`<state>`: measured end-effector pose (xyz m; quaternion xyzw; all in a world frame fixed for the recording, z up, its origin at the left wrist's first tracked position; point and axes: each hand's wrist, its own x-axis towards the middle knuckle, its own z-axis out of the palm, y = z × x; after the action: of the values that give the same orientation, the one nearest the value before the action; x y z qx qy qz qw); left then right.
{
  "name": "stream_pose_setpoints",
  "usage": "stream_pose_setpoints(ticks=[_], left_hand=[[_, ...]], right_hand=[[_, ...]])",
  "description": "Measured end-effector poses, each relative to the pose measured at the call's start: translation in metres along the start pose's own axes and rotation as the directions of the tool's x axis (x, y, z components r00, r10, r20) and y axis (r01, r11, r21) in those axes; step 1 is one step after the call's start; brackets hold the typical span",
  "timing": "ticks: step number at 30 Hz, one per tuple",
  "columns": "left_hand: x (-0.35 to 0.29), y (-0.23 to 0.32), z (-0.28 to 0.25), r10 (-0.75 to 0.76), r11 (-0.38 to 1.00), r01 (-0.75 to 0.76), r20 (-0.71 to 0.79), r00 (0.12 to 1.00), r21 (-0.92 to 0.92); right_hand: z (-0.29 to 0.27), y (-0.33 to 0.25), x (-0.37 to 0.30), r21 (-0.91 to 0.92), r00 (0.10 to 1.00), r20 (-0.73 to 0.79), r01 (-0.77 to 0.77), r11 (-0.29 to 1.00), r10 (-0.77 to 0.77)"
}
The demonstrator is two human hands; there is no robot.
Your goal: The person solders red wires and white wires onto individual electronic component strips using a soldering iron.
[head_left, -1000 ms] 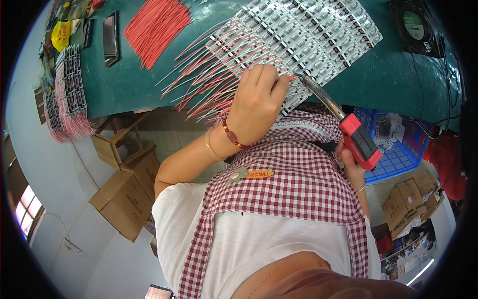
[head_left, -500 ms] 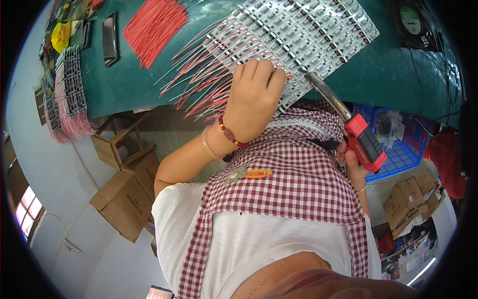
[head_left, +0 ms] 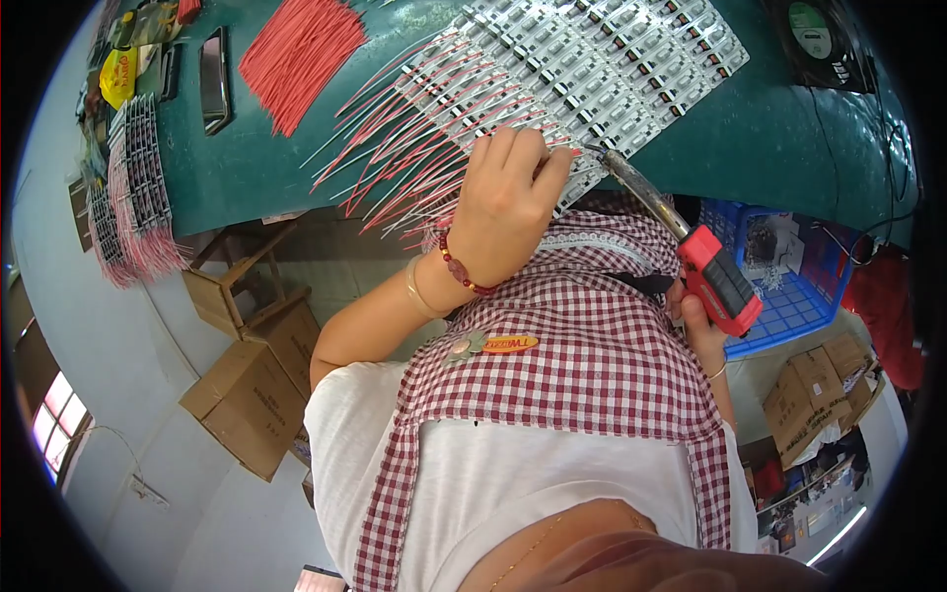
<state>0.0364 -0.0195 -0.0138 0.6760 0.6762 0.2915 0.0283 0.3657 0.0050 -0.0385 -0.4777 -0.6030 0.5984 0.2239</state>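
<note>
Soldering iron (head_left: pixel 698 249) gripped by right fingers (head_left: pixel 694 314) neared left fingers (head_left: pixel 552 178) pinching wire (head_left: pixel 576 152); blue basket (head_left: pixel 789 312) holds pale bits (head_left: pixel 777 249).

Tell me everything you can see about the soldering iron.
The soldering iron has a chunky red-and-black handle, apparently plastic, a straight, stained metal barrel and a thin dark tip. The right hand holds it by the handle. It slants up and leftward in the picture, its tip at the circuit boards, close to the left hand; whether the tip touches anything is unclear.
</note>
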Motion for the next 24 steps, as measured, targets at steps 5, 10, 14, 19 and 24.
stream_pose_setpoints(ticks=[5, 10, 14, 19, 24], left_hand=[[0.001, -0.002, 0.0, -0.012, 0.999, 0.013, 0.015, 1.0, -0.033], [0.001, -0.002, 0.0, -0.008, 0.999, 0.009, 0.007, 1.0, -0.053], [0.001, -0.001, 0.0, -0.002, 1.0, 0.002, 0.011, 1.0, -0.015], [0.002, 0.0, -0.003, 0.016, 1.0, -0.018, 0.077, 0.997, 0.024], [0.006, 0.002, -0.004, -0.002, 0.999, -0.001, 0.065, 0.998, 0.049]], right_hand=[[-0.008, 0.005, 0.003, -0.149, 0.996, 0.076, 0.046, 0.988, -0.035], [-0.001, -0.006, 0.001, -0.16, 0.995, -0.004, 0.094, 0.983, -0.096], [0.002, -0.012, 0.005, -0.004, 0.999, 0.042, 0.007, 1.0, -0.006], [-0.002, 0.0, 0.002, -0.149, 0.996, -0.001, 0.093, 0.984, -0.094], [0.002, -0.007, 0.01, -0.057, 0.995, 0.057, 0.088, 0.994, -0.085]])
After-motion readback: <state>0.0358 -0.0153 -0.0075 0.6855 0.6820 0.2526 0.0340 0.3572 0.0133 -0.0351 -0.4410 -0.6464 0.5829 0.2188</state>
